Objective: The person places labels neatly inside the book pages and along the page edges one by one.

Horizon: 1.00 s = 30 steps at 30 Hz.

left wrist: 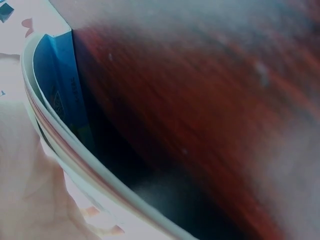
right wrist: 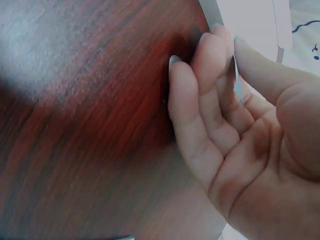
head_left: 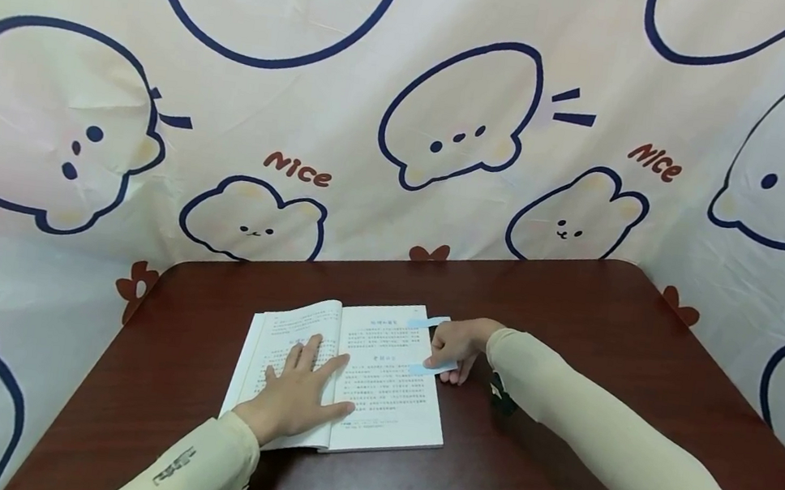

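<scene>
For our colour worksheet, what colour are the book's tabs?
The tabs are light blue, clearest in head view.

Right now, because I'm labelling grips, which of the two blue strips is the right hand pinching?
The lower blue strip: the right hand pinches it. The upper blue strip, nearer the top of the right page, lies outside that pinch.

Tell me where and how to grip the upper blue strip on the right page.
Pinch the upper blue strip by its outer end, coming from the right, pressing on opposite faces: it looks thin and flat, and that end juts past the right page, so both faces are probably reachable there.
</scene>
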### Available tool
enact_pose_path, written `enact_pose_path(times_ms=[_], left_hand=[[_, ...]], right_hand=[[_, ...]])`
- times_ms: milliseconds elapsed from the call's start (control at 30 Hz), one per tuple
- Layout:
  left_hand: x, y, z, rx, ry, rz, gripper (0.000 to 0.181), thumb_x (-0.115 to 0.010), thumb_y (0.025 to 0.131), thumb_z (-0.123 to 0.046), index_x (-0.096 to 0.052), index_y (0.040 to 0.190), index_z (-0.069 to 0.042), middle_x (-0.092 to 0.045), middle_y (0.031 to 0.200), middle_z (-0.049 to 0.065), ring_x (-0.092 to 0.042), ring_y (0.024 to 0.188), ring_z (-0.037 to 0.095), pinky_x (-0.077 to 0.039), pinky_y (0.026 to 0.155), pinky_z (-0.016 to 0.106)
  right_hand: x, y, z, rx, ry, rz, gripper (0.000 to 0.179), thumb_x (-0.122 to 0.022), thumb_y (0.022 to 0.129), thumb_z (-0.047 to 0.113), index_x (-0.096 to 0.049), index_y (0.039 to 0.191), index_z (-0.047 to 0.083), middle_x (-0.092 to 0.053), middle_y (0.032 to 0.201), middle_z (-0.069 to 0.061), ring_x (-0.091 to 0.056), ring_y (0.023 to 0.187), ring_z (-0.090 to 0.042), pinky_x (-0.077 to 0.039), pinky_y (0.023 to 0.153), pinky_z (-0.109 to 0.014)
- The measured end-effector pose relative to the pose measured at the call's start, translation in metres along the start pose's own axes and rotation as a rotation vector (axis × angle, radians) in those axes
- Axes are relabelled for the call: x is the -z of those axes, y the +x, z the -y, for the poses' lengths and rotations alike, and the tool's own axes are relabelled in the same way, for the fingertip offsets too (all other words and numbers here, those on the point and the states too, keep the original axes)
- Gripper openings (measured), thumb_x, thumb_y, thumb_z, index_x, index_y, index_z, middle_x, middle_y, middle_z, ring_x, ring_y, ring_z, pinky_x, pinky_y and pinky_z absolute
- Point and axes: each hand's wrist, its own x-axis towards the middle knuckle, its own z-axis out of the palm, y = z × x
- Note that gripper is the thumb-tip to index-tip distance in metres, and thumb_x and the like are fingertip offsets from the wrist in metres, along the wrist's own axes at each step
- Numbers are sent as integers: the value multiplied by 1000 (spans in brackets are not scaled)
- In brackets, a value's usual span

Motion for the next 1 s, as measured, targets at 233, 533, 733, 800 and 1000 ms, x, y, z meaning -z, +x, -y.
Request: enact_pose_path(times_ms=[233, 533, 733, 800, 1000], left_hand=[[2, -1, -1, 3, 10, -2, 80, -64, 89, -65, -41, 155, -26, -11, 169, 23, -16, 151, 57, -19, 101, 88], [-3, 1, 1, -1, 13, -4, 81, -63, 88, -66, -42, 155, -26, -11, 168, 23, -16, 150, 58, -19, 100, 89], [-4, 1, 1, -9, -3, 1, 81, -63, 88, -67, -41, 156, -27, -11, 169, 23, -15, 150, 58, -19, 100, 89], [-4, 1, 2, -7, 0, -1, 81, -63, 88, -67, -41, 155, -27, -11, 169, 23, -15, 150, 58, -19, 100, 89], [-2, 1, 2, 1, 7, -5, 81, -63, 88, -67, -42, 155, -27, -11, 169, 23, -16, 150, 58, -19, 101, 88]], right_hand=[[-4, -5, 0, -48, -64, -119, 41, -69, 97, 33, -62, 63, 11, -61, 57, 0, -57, 49, -9, -59, 57, -26], [-9, -8, -5, -39, -82, -143, 46, -69, 96, 39, -58, 59, 14, -61, 57, 0, -58, 49, -9, -59, 58, -26], [-12, -7, -4, -63, -105, -163, 50, -78, 88, 43, -53, 55, 15, -60, 55, 0, -57, 49, -10, -59, 57, -28], [-13, -7, -3, -58, -107, -179, 48, -79, 87, 42, -55, 56, 15, -59, 55, 0, -57, 49, -10, -59, 56, -28], [-10, -7, -8, 24, -101, -143, 43, -76, 91, 35, -59, 59, 12, -61, 56, 2, -59, 50, -9, -60, 60, -28]])
